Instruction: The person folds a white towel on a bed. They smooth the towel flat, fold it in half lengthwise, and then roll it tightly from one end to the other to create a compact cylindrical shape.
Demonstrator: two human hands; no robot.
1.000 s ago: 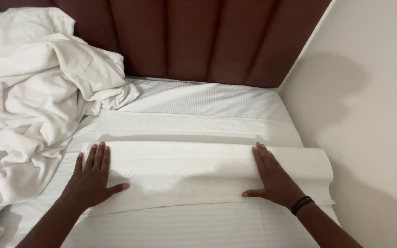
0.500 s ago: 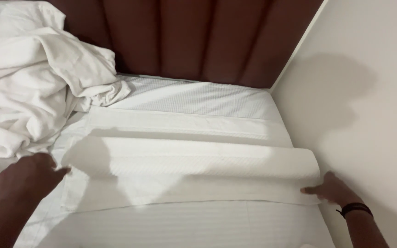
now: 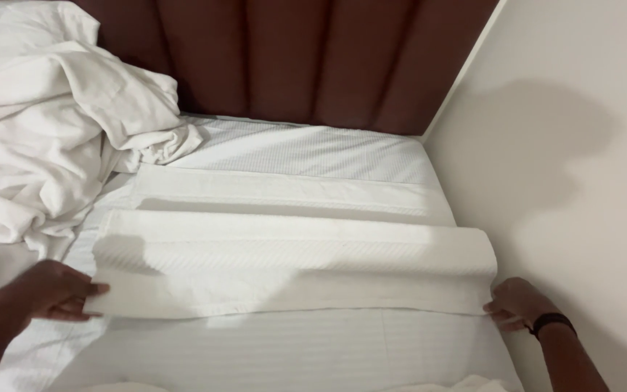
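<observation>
- A white towel lies across the bed, folded lengthwise into a long band with a rounded fold along its far edge and a faint ribbed weave.
- It sits on the striped white sheet, just in front of a flatter folded strip, below the dark red padded headboard.
- The left hand grips the towel's left end, fingers curled with the tips at its edge.
- The right hand pinches the right end near the wall; a black wristband circles the wrist.
- A rumpled white blanket is heaped at the left.
- Both forearms are cut off by the bottom edge, and the fingertips under the towel are hidden.
</observation>
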